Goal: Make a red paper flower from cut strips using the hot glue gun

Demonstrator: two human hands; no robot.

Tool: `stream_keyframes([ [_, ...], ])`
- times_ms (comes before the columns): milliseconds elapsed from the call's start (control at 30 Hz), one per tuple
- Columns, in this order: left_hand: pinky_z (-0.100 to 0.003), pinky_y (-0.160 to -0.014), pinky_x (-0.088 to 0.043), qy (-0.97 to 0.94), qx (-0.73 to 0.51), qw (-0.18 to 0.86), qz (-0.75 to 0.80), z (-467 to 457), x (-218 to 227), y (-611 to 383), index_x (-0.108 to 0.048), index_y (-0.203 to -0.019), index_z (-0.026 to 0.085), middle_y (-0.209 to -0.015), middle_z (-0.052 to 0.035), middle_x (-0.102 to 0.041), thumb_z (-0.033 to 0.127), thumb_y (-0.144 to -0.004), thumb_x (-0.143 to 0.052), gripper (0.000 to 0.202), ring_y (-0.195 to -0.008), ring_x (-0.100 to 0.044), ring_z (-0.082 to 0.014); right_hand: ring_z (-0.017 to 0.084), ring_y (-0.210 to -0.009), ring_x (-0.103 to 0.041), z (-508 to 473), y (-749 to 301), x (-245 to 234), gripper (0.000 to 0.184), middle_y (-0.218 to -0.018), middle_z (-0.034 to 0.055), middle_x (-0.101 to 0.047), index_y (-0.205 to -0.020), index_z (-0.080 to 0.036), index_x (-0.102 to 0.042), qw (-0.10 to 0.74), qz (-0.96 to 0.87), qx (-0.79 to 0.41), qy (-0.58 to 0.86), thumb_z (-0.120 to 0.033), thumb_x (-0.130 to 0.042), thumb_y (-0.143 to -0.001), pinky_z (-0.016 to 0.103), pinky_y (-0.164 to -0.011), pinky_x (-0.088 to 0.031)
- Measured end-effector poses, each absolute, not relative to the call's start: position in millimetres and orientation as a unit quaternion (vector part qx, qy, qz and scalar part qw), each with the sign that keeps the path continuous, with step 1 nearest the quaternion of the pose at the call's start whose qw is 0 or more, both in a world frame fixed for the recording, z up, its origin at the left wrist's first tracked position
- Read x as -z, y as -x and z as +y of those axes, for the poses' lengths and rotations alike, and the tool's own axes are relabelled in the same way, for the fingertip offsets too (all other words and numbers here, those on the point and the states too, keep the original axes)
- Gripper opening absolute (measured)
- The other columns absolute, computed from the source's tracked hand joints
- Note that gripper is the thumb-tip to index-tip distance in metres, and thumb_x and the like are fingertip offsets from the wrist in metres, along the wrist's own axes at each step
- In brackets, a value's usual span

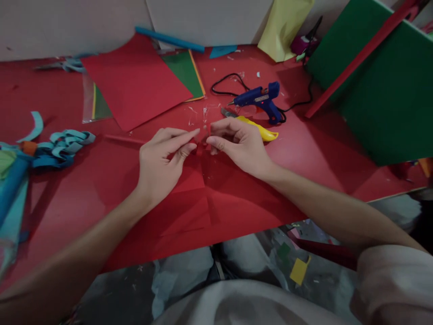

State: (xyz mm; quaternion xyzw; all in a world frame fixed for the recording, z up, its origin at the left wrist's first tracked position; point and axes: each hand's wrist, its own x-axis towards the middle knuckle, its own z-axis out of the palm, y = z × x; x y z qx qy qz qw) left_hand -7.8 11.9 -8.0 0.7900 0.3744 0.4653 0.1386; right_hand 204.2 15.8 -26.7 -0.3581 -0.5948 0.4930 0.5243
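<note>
My left hand (164,158) is closed in a pinch on a small piece of red paper (202,134) above the table. Opposite it, my right hand (238,142) pinches the same red piece between thumb and fingers. Its exact shape is partly hidden by the fingertips. Below both hands lies a creased red paper sheet (184,212), reaching the table's front edge. A thin rolled red paper stick (123,140) lies left of my left hand. Just beyond my right hand is a yellow-handled cutter (267,133), partly covered by the hand.
A blue glue gun (259,98) with a black cord lies behind the cutter. Red card (135,81) and green sheets (182,72) lie at the back, near scissors (71,64). Blue paper chains (64,144) are at left; a large green board (375,90) stands at right.
</note>
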Motion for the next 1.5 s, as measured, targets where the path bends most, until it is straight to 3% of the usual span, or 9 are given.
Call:
stream_keyframes([
  [167,-0.033,-0.086,-0.060,-0.780,-0.453,0.168,0.396,7,7,4,-0.084,-0.118,0.030,-0.108,-0.0032,-0.083,0.033,-0.104,-0.069,0.021,-0.096,-0.077,-0.0195,0.014,-0.086,-0.073,13,-202,28,0.031,-0.103,0.0040,-0.079,-0.118,-0.018,-0.077,0.512,-0.633,-0.445,0.373,-0.042,-0.070,-0.099,0.034,-0.087,-0.066],
  [267,-0.032,-0.089,-0.060,-0.745,-0.470,0.204,0.427,3,6,1,-0.082,-0.119,0.030,-0.105,-0.0013,-0.084,0.037,-0.100,-0.075,0.022,-0.093,-0.077,-0.0187,0.016,-0.095,-0.072,13,-203,29,0.025,-0.108,0.0049,-0.078,-0.116,-0.021,-0.078,0.511,-0.663,-0.389,0.385,-0.036,-0.066,-0.101,0.034,-0.091,-0.063],
  [433,-0.029,-0.077,-0.057,-0.673,-0.499,0.275,0.472,-1,6,-4,-0.078,-0.101,0.028,-0.095,0.0003,-0.080,0.042,-0.092,-0.084,0.018,-0.087,-0.076,-0.0168,0.016,-0.094,-0.071,13,-201,28,0.024,-0.106,0.0034,-0.075,-0.121,-0.024,-0.070,0.506,-0.654,-0.393,0.402,-0.031,-0.068,-0.098,0.030,-0.081,-0.061],
  [533,-0.028,-0.071,-0.055,-0.678,-0.494,0.273,0.470,-1,4,-6,-0.076,-0.089,0.025,-0.086,-0.0001,-0.078,0.040,-0.093,-0.081,0.016,-0.075,-0.071,-0.0147,0.014,-0.090,-0.071,14,-198,28,0.018,-0.100,0.0020,-0.074,-0.110,-0.023,-0.065,0.517,-0.640,-0.415,0.389,-0.031,-0.070,-0.095,0.028,-0.076,-0.058],
  [733,-0.031,-0.086,-0.063,-0.629,-0.525,0.358,0.448,-1,5,-11,-0.077,-0.099,0.022,-0.098,-0.0034,-0.080,0.038,-0.088,-0.084,0.020,-0.091,-0.077,-0.0184,0.014,-0.086,-0.070,14,-198,27,0.023,-0.095,0.0022,-0.075,-0.099,-0.021,-0.065,0.540,-0.635,-0.406,0.374,-0.042,-0.072,-0.094,0.030,-0.078,-0.057],
  [900,-0.034,-0.093,-0.065,-0.536,-0.562,0.464,0.426,2,11,-14,-0.078,-0.106,0.020,-0.104,-0.0058,-0.082,0.037,-0.087,-0.083,0.026,-0.094,-0.079,-0.0185,0.013,-0.080,-0.067,14,-199,25,0.023,-0.090,0.0013,-0.074,-0.096,-0.020,-0.066,0.554,-0.641,-0.376,0.376,-0.042,-0.074,-0.092,0.029,-0.074,-0.056],
  [1067,-0.029,-0.086,-0.064,-0.537,-0.576,0.443,0.428,4,17,-11,-0.081,-0.103,0.020,-0.101,-0.0055,-0.082,0.035,-0.086,-0.086,0.023,-0.093,-0.078,-0.0172,0.013,-0.080,-0.069,13,-199,24,0.022,-0.092,0.0020,-0.076,-0.097,-0.020,-0.070,0.541,-0.666,-0.351,0.376,-0.040,-0.074,-0.093,0.029,-0.074,-0.058],
  [1300,-0.032,-0.089,-0.064,-0.556,-0.547,0.424,0.461,2,19,-10,-0.083,-0.103,0.021,-0.105,-0.0070,-0.083,0.044,-0.088,-0.084,0.028,-0.096,-0.077,-0.0196,0.014,-0.083,-0.070,9,-200,22,0.018,-0.094,0.0036,-0.078,-0.097,-0.021,-0.076,0.515,-0.710,-0.320,0.357,-0.038,-0.073,-0.097,0.030,-0.075,-0.057],
  [1500,-0.033,-0.091,-0.065,-0.571,-0.523,0.429,0.465,3,25,-7,-0.086,-0.103,0.025,-0.105,-0.0055,-0.084,0.044,-0.085,-0.088,0.027,-0.096,-0.078,-0.0206,0.014,-0.079,-0.068,7,-198,24,0.021,-0.090,0.0031,-0.077,-0.091,-0.021,-0.073,0.506,-0.697,-0.335,0.381,-0.041,-0.073,-0.097,0.031,-0.073,-0.054],
])
